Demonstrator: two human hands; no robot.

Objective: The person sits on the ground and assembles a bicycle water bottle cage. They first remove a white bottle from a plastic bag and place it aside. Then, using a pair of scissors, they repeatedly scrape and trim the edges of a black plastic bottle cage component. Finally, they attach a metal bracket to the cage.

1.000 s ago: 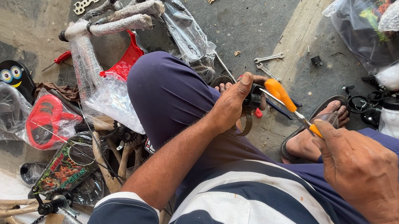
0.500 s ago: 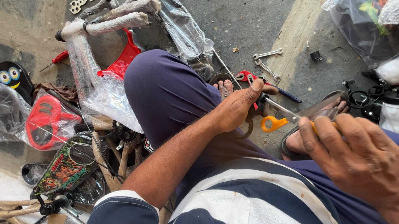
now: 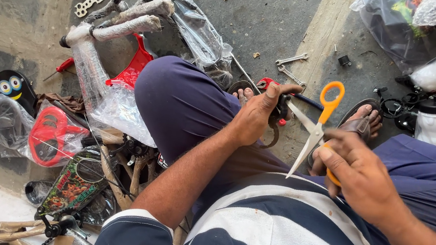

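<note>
Head view: orange-handled steel scissors [image 3: 317, 125], blades apart, sit in the right hand [image 3: 361, 177], fingers through one loop, tips aimed toward the lap. The left hand [image 3: 259, 114] pinches a small dark part [image 3: 281, 110] above the knee, steadying it by the blades. Plastic-wrapped bicycle frame tubes [image 3: 112, 28] and two silver spanners [image 3: 292, 67] lie on the concrete floor [image 3: 267, 15].

We've got scissors [image 3: 317, 125] with bright orange handles and silver blades at 1 o'clock, navy trousers [image 3: 186, 106], a navy-and-white striped shirt [image 3: 271, 232], a red plastic part [image 3: 135, 65] at 10 o'clock, and a grey concrete floor [image 3: 267, 15].
</note>
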